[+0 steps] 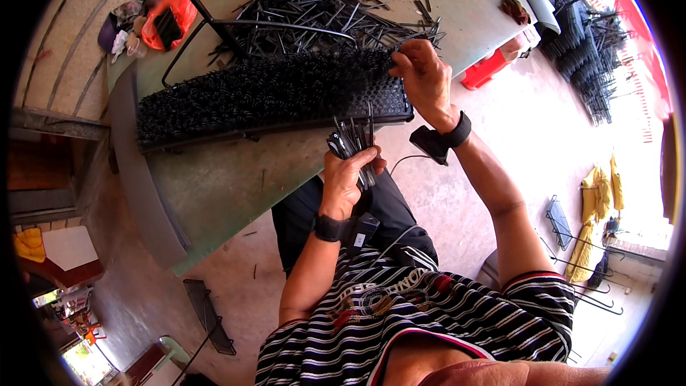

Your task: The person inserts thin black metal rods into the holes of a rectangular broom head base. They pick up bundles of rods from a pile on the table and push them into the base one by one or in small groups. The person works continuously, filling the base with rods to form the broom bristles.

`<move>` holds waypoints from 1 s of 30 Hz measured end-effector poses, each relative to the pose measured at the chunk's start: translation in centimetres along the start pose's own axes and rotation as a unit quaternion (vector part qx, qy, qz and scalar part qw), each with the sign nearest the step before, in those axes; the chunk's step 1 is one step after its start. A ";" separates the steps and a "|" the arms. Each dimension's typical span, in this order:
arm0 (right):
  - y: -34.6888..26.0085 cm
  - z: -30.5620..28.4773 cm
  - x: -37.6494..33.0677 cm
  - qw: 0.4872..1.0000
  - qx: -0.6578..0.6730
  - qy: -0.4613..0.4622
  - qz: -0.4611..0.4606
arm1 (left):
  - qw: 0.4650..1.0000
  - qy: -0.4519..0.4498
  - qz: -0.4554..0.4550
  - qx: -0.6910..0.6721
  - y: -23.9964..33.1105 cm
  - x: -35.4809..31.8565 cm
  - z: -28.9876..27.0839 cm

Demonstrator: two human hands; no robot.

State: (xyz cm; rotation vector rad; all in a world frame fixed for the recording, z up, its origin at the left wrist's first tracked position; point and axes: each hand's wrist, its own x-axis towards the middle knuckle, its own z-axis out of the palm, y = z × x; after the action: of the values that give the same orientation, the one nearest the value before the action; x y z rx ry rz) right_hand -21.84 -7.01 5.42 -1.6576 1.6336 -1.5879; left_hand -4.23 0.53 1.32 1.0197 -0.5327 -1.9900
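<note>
A long black tray-like board (250, 96) lies across the table, thickly covered with short black bristle-like pieces. Its right end shows a bare stretch of dotted, perforated surface. In front of that end, my left hand (343, 184) is closed round a bundle of thin black strips (349, 137), their tips pointing up toward the board. My right hand (429, 84) is at the board's far right corner, thumb and fingers pinched together. What sits between those fingertips is too small to make out. Behind the board lies a loose heap of black strips (307, 11).
The green-topped table (236, 193) has a curved grey edge on the left. A black metal frame (207, 18) rises behind the board. An orange-red bag (171, 21) lies at the far left. Stacked black racks (589, 50) and a red stool (484, 71) stand to the right.
</note>
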 end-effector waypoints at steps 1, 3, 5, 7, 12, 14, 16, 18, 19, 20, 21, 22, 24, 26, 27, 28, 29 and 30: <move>-0.2 0.1 0.0 1.000 -0.005 -0.012 -0.025 | 1.000 0.003 -0.003 -0.006 0.0 -0.1 0.1; 0.0 0.3 0.1 0.999 -0.019 -0.028 -0.033 | 1.000 0.006 -0.009 -0.017 0.1 -0.1 0.1; 0.6 0.5 0.1 0.996 -0.048 -0.048 -0.066 | 0.999 0.004 -0.015 -0.028 0.0 0.0 0.0; 1.3 0.6 0.4 0.986 -0.087 -0.073 -0.122 | 0.999 0.004 -0.018 -0.036 0.0 0.0 0.0; 0.2 0.0 0.6 0.948 -0.232 -0.165 -0.144 | 0.999 0.000 -0.021 -0.035 0.3 0.0 0.1; -1.7 -0.4 -0.1 0.974 -0.175 -0.140 -0.012 | 0.999 -0.014 -0.020 -0.027 0.2 0.3 -0.2; -2.1 -1.0 -0.5 0.960 -0.114 -0.245 0.074 | 0.999 -0.021 -0.021 -0.028 0.3 0.5 -0.1; -2.0 -1.2 -1.3 0.911 -0.004 -0.344 0.229 | 0.999 -0.025 -0.011 -0.025 0.4 0.5 0.4; -2.1 -1.6 -1.5 0.914 0.026 -0.319 0.251 | 0.999 -0.024 -0.001 -0.023 0.6 0.3 0.9; -2.0 -1.6 -1.5 0.935 0.045 -0.266 0.231 | 1.000 -0.022 0.009 -0.021 0.6 0.1 1.2; -1.9 -1.6 -1.4 0.952 0.065 -0.213 0.209 | 0.999 -0.023 0.004 -0.033 0.5 0.1 1.3; -1.8 -1.6 -1.3 0.966 0.084 -0.158 0.186 | 0.999 -0.023 0.000 -0.045 0.5 0.0 1.4; -1.8 -1.2 -1.3 0.983 0.096 -0.083 0.135 | 0.998 -0.028 -0.005 -0.061 0.3 0.0 1.3; -2.0 -0.6 -1.2 0.993 0.079 -0.041 0.079 | 0.997 -0.036 -0.004 -0.070 -0.1 0.2 0.9; -1.8 -0.5 -1.2 0.996 0.057 -0.043 0.057 | 0.997 -0.029 -0.024 -0.067 -0.1 0.2 0.9; -1.4 -0.3 -1.2 0.998 0.035 -0.044 0.036 | 0.997 -0.022 -0.044 -0.064 0.1 0.1 1.1; -1.0 -0.2 -1.2 0.999 0.013 -0.045 0.014 | 0.996 -0.015 -0.064 -0.061 0.3 0.1 1.2; -0.8 -0.1 -1.2 0.999 0.006 -0.047 0.001 | 0.996 -0.010 -0.060 -0.057 0.2 0.0 1.1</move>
State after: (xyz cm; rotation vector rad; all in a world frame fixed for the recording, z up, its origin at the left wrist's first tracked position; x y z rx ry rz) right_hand -21.22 -5.67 5.52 -1.6985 1.5757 -1.4911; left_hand -5.08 0.39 2.09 0.9815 -0.3704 -2.1137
